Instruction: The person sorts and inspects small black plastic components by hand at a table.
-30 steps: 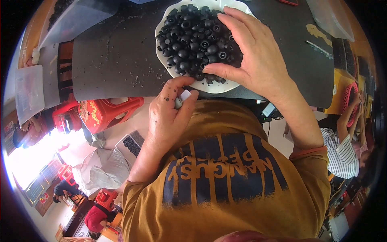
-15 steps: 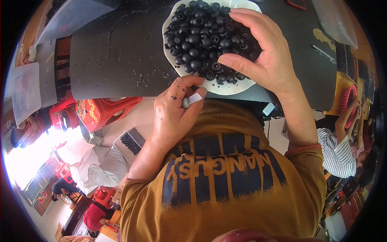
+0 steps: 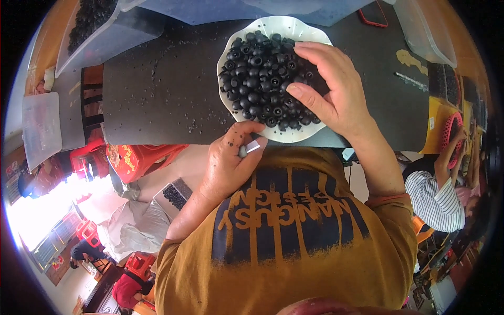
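A white scalloped plate [image 3: 297, 135] near the table's front edge holds a heap of small black rounded caps [image 3: 257, 79], some showing hollow openings. Over the heap's right side, my right hand [image 3: 338, 100] is open, thumb and fingers spread apart; nothing shows between them. By the plate's near-left rim, my left hand [image 3: 228, 163] is closed around a small tool with a grey rounded end and a flat pale piece [image 3: 252, 146]. The tool's far part is hidden by the fingers. Dark specks dot the left index finger.
Black crumbs lie scattered over the dark table [image 3: 157, 100] to the left. Clear plastic bins [image 3: 121, 39] stand along the far side. A red-edged phone [image 3: 373, 16] lies at far right, nearer a thin whitish stick [image 3: 411, 80]. A red stool [image 3: 131, 164] stands below left; other people sit nearby.
The whole view has shifted, so the plate and table sit lower and more of the far bins shows. Both hands keep nearly the same pose beside the plate.
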### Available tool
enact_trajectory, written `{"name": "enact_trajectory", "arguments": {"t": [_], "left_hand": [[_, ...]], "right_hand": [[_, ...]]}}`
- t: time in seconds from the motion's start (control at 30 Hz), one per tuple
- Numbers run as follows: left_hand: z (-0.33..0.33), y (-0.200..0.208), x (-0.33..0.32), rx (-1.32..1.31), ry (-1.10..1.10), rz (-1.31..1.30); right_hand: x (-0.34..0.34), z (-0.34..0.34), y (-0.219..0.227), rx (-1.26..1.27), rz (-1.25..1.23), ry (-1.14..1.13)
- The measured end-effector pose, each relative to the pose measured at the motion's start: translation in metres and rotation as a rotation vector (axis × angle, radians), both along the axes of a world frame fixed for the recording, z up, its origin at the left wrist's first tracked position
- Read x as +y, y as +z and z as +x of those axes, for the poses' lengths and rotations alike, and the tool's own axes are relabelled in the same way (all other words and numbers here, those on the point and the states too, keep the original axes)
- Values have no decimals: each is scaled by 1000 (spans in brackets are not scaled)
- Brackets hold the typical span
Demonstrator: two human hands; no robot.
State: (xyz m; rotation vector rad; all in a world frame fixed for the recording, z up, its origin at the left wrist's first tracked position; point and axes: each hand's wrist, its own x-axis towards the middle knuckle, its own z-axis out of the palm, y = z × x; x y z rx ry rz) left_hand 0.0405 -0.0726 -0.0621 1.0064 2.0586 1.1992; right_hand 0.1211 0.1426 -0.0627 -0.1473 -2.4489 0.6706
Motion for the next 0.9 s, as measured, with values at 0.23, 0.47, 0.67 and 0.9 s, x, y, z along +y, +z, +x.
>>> {"name": "enact_trajectory", "arguments": {"t": [0.23,0.47,0.67,0.9], "left_hand": [[-11,2,-1,-161,-43,-79],[-25,20,-1,-294,-144,-181],[-30,19,-6,-370,-182,-177],[-28,21,-3,-407,-152,-187]], "right_hand": [[3,-4,6,-62,-85,29],[4,-34,34,-115,17,145],[5,-59,25,-222,76,263],[6,-61,24,-232,52,243]]}}
